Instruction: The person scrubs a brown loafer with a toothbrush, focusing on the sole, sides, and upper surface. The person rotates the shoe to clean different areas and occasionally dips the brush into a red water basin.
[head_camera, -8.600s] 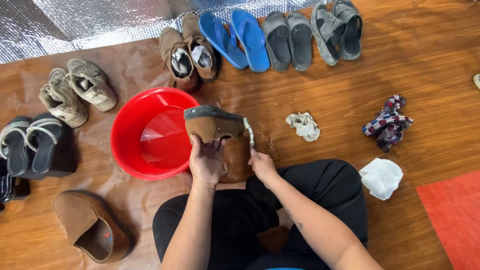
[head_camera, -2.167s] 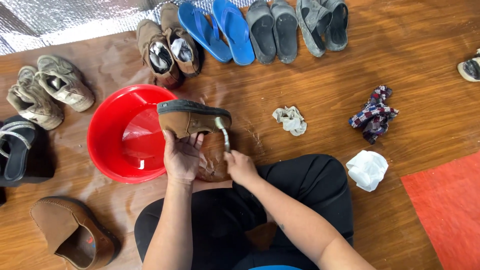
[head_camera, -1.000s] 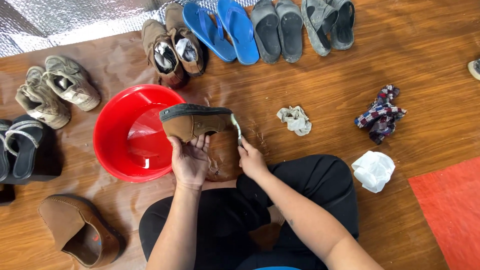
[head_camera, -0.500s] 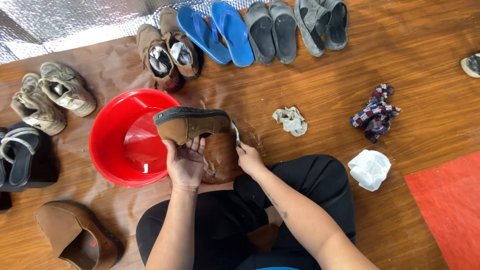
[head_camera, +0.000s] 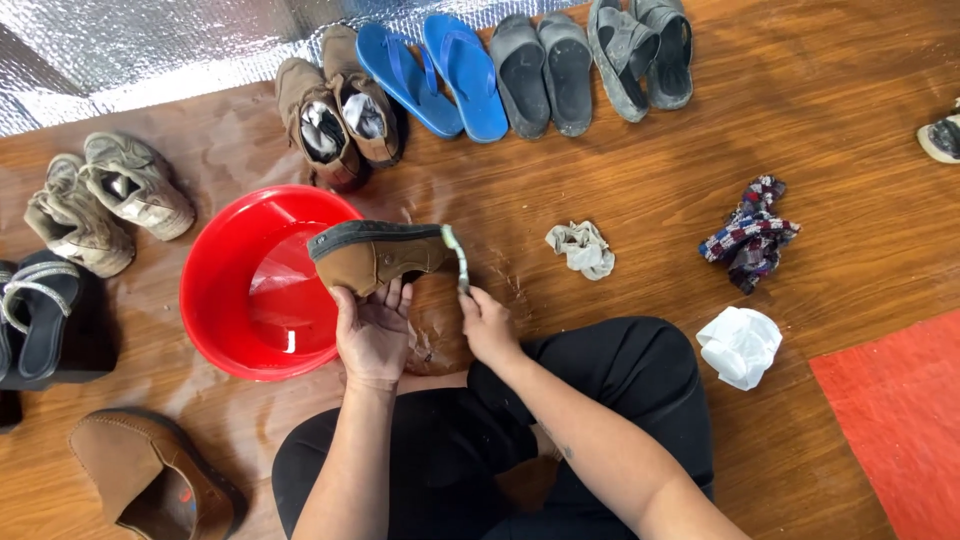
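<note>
I sit on a wooden floor in black trousers. My left hand (head_camera: 373, 335) holds a brown shoe (head_camera: 372, 257) from below, sole up and turned sideways, partly over the rim of a red basin (head_camera: 215, 300) with a little water in it. My right hand (head_camera: 488, 322) grips a small greenish brush (head_camera: 459, 258) whose head touches the heel end of the shoe. Wet marks show on the floor under the shoe.
The matching brown shoe (head_camera: 150, 480) lies at lower left. Beige sneakers (head_camera: 105, 195), black sandals (head_camera: 40, 315), brown boots (head_camera: 338, 115), blue flip-flops (head_camera: 435, 70), grey slippers (head_camera: 545, 70) and grey sandals (head_camera: 645, 50) ring the floor. A beige rag (head_camera: 582, 247), patterned cloth (head_camera: 750, 230) and white cloth (head_camera: 740, 345) lie to the right.
The brush has shifted slightly along the shoe's heel end while my left hand keeps the shoe in place beside the basin. The view has moved a little.
</note>
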